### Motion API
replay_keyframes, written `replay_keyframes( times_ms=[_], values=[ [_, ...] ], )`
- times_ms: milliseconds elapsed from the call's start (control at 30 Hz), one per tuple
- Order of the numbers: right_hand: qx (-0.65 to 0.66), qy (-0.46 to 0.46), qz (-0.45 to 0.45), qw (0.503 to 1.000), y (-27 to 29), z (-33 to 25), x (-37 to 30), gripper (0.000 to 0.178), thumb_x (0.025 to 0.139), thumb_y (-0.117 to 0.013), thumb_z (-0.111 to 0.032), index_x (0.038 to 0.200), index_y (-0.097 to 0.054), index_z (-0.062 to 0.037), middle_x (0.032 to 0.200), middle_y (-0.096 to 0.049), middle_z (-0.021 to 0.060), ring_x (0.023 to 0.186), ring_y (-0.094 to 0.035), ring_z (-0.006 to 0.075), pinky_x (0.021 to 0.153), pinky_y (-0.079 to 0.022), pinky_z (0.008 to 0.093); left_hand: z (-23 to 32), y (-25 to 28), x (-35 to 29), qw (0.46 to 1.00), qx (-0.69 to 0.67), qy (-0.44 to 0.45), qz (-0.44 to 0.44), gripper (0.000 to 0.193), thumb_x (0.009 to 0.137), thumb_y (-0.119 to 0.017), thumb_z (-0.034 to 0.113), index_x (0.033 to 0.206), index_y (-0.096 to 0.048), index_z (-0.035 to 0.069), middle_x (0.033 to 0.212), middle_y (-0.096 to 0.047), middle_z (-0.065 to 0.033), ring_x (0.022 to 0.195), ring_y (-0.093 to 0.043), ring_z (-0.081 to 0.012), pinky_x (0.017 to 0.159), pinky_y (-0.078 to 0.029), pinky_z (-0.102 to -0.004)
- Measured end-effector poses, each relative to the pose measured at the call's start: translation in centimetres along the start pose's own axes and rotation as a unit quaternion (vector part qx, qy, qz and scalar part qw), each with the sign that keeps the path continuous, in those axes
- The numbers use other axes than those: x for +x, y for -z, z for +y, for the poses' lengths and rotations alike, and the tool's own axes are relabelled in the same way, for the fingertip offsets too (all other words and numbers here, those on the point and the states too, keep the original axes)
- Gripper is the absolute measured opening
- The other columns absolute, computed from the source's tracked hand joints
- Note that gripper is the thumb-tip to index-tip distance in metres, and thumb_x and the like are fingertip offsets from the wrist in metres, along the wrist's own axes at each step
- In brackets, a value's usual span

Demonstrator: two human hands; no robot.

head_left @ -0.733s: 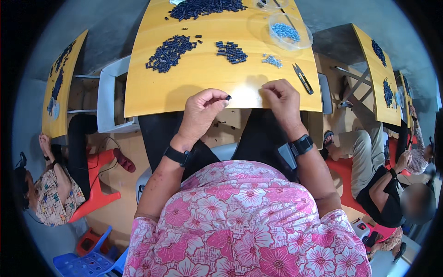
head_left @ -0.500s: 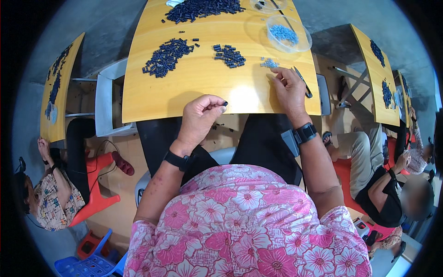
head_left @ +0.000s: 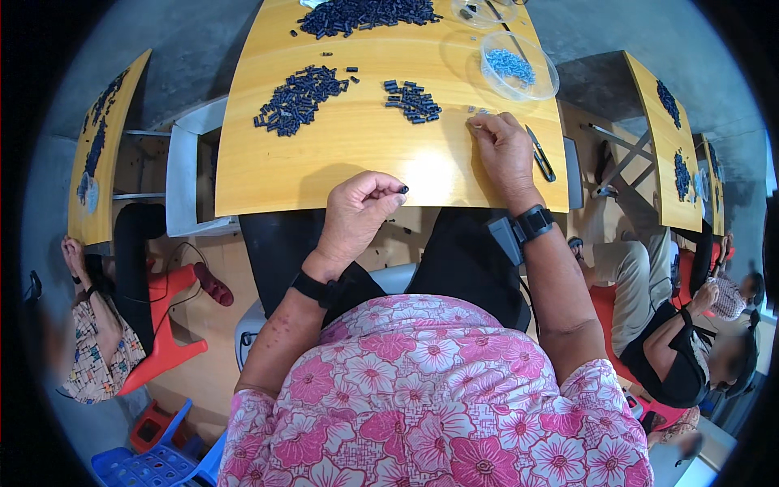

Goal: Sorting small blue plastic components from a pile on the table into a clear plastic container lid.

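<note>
My left hand (head_left: 357, 213) is closed at the table's front edge, pinching a small black cylindrical piece (head_left: 403, 189) between thumb and fingertips. Farther right, my right hand (head_left: 501, 150) rests low over the tabletop with thumb and forefinger together. Its fingers partly cover a few small clear-blue pieces (head_left: 482, 110); whatever is in that pinch is too small to make out. Beyond my hands lie a small group of black cylindrical pieces (head_left: 414, 102) and a bigger heap of black pieces (head_left: 299, 99) to its left. Black-handled snips (head_left: 542, 156) lie just right of my right hand.
A clear round tub (head_left: 548, 79) of light-blue pieces stands at the far right, near another clear container (head_left: 497, 18). The largest black heap (head_left: 365, 16) covers the far side of the yellow table (head_left: 276, 174). People sit at tables (head_left: 88, 213) on both sides.
My right hand has shifted slightly left, its fingers now covering more of the small clear-blue pieces. My left hand keeps its pinch on the black piece. The whole view has shifted slightly.
</note>
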State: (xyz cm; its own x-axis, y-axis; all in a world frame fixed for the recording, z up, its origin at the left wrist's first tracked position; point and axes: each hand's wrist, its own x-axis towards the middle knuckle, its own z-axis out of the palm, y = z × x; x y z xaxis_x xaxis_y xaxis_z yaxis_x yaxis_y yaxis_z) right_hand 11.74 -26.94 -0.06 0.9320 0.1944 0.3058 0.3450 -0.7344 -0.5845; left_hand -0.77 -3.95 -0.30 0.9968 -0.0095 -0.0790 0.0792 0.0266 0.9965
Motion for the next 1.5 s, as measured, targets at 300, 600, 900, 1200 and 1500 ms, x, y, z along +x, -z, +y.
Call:
replay_keyframes(
  times_ms=[300,600,900,1200,1500],
  values=[
    [0.061,-0.018,0.022,0.998,0.3,0.5,0.1,0.010,0.082,-0.071,-0.001,0.091,-0.072,-0.0028,0.080,-0.063,0.0079,0.065,-0.058,0.0153,0.063,-0.049,0.0266,0.2,-0.1,0.1,1.000,-0.005,-0.007,0.000,0.010,0.087,-0.069,0.000,0.097,-0.068,0.000,0.086,-0.063,0.0024,0.078,-0.056,-0.0042,0.073,-0.048,-0.0192],
    [0.001,0.039,0.014,0.999,0.3,0.3,-0.5,0.010,0.081,-0.071,-0.004,0.091,-0.073,-0.0050,0.082,-0.064,0.0116,0.074,-0.063,0.0269,0.069,-0.051,0.0348,0.0,-0.1,-0.2,1.000,-0.001,0.000,0.005,0.009,0.087,-0.069,0.000,0.096,-0.067,0.001,0.085,-0.063,0.0028,0.077,-0.055,-0.0038,0.071,-0.048,-0.0186],
    [-0.156,0.072,-0.044,0.984,0.8,-0.5,-1.6,0.004,0.089,-0.060,-0.011,0.091,-0.062,-0.0076,0.093,-0.061,0.0142,0.080,-0.063,0.0362,0.070,-0.052,0.0439,-0.2,-0.2,0.0,1.000,0.010,-0.019,0.003,0.008,0.087,-0.068,0.001,0.095,-0.067,-0.001,0.086,-0.066,-0.0006,0.076,-0.059,-0.0050,0.071,-0.050,-0.0199],
    [-0.182,0.156,-0.034,0.970,0.5,0.2,-2.9,0.004,0.089,-0.055,-0.008,0.093,-0.056,-0.0067,0.093,-0.059,0.0147,0.077,-0.063,0.0359,0.066,-0.054,0.0431,-0.9,-0.2,-0.1,0.999,0.027,-0.040,0.008,0.008,0.087,-0.068,0.000,0.095,-0.066,0.001,0.087,-0.065,0.0016,0.080,-0.058,-0.0048,0.074,-0.049,-0.0197],
    [-0.021,0.124,-0.001,0.992,1.0,-0.9,-3.6,0.015,0.083,-0.060,-0.005,0.098,-0.063,-0.0054,0.089,-0.060,0.0141,0.077,-0.064,0.0327,0.069,-0.053,0.0425,-0.1,-0.2,-1.5,0.998,0.052,-0.028,0.002,0.010,0.087,-0.068,0.001,0.097,-0.067,0.001,0.089,-0.066,0.0014,0.082,-0.060,-0.0050,0.076,-0.050,-0.0205]
  ],
)
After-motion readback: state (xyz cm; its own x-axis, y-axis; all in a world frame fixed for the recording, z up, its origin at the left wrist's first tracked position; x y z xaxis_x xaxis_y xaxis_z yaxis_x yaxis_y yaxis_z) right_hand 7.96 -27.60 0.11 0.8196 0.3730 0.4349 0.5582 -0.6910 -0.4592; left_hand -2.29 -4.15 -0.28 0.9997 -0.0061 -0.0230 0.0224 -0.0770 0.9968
